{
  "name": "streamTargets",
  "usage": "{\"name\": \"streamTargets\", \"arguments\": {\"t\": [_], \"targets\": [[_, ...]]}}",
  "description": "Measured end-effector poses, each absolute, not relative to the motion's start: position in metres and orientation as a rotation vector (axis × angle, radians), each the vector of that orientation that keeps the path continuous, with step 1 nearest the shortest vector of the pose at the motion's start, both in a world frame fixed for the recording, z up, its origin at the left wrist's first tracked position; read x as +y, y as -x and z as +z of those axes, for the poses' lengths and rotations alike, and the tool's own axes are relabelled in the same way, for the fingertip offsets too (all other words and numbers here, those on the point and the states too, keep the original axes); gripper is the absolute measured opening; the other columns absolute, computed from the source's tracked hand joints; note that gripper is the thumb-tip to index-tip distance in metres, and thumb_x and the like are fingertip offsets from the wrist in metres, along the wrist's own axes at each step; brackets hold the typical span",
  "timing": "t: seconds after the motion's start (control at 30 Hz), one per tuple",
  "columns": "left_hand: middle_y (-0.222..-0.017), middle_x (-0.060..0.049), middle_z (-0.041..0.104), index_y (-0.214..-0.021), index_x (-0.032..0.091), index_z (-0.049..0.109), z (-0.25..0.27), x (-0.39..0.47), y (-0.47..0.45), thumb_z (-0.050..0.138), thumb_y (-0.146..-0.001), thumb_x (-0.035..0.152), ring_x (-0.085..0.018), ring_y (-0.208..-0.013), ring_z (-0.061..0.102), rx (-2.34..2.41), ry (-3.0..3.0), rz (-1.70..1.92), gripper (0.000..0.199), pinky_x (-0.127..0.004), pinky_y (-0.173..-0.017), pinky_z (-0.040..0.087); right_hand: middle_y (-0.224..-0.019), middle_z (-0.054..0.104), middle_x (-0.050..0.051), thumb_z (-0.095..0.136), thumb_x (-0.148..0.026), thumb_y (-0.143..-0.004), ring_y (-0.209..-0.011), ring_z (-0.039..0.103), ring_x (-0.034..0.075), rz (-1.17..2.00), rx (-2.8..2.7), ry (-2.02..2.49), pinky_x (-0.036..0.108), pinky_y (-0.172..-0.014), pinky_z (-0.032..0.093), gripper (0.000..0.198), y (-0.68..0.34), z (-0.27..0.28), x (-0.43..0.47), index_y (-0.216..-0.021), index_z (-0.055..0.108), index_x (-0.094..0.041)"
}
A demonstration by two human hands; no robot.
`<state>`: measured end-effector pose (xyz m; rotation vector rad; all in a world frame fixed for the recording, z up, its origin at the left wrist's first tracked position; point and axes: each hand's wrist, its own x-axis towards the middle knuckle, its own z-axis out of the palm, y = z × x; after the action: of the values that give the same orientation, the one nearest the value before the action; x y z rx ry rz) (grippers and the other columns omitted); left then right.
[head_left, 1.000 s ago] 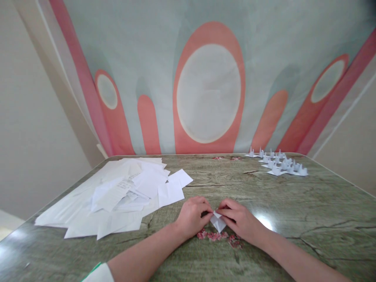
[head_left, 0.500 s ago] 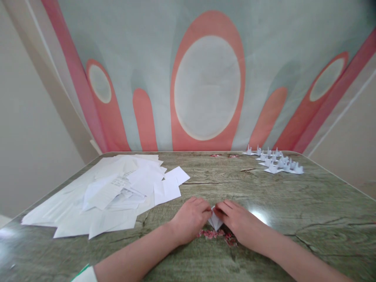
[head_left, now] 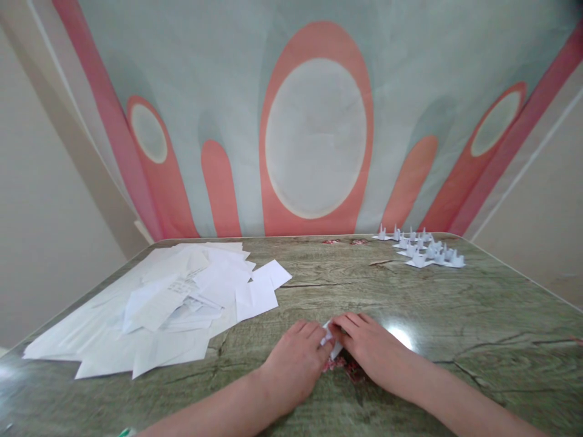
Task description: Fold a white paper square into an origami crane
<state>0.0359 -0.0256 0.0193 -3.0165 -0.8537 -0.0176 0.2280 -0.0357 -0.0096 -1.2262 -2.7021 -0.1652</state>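
Note:
Between my two hands is a small piece of folded white paper (head_left: 336, 350), largely covered by the fingers. My left hand (head_left: 300, 355) is closed on its left side, thumb and fingertips pressed against it. From the right, my right hand (head_left: 362, 340) grips the same paper, with its fingers curled over the far edge. The paper sits low over the wood-grain table (head_left: 346, 291), just beyond a pink flower print (head_left: 353, 369). The exact shape of the fold is hidden.
A wide, loose heap of white paper sheets (head_left: 104, 328) covers the table's left side, with square pieces (head_left: 257, 297) at its right edge. Several folded paper cranes (head_left: 419, 260) stand in rows at the far right. A patterned wall (head_left: 246, 73) rises behind the table.
My left hand has shifted slightly right and nearer, its thumb now over the paper's front, and more of the paper is covered. The view has tilted slightly.

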Motion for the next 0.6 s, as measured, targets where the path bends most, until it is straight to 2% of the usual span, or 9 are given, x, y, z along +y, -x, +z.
{"name": "streamTargets", "arguments": {"t": [0.2, 0.4, 0.6], "targets": [[-0.123, -0.012, 0.050, -0.124, 0.021, 0.043, 0.027, -0.029, -0.033, 0.045, -0.087, 0.023, -0.025, -0.114, 0.046, -0.855, 3.070, 0.094, 0.037, -0.040, -0.092, 0.040, -0.114, 0.054, 0.008, 0.049, -0.009, -0.081, -0.104, 0.046, 0.023, 0.090, -2.723, 1.184, 0.038, -0.085, 0.040, 0.038, -0.239, 0.000, -0.030, -0.119, 0.050, -0.018], [-0.129, -0.017, 0.046, -0.123, 0.018, 0.046, 0.026, -0.036, -0.034, 0.046, -0.087, 0.024, -0.029, -0.120, 0.042, -0.878, 3.059, 0.174, 0.037, -0.045, -0.095, 0.038, -0.114, 0.055, 0.008, 0.050, -0.004, -0.075, -0.107, 0.045, 0.023, 0.214, -2.695, 1.165, 0.039, -0.088, 0.037, 0.047, -0.242, 0.000, -0.026, -0.119, 0.051, -0.021], [-0.133, -0.016, 0.043, -0.126, 0.020, 0.043, 0.027, -0.038, -0.033, 0.048, -0.085, 0.024, -0.028, -0.122, 0.040, -0.894, 3.070, 0.218, 0.041, -0.045, -0.097, 0.036, -0.114, 0.055, 0.008, 0.050, -0.002, -0.072, -0.106, 0.045, 0.023, 0.268, -2.652, 1.185, 0.039, -0.088, 0.037, 0.049, -0.242, 0.002, -0.028, -0.116, 0.054, -0.022]]}}
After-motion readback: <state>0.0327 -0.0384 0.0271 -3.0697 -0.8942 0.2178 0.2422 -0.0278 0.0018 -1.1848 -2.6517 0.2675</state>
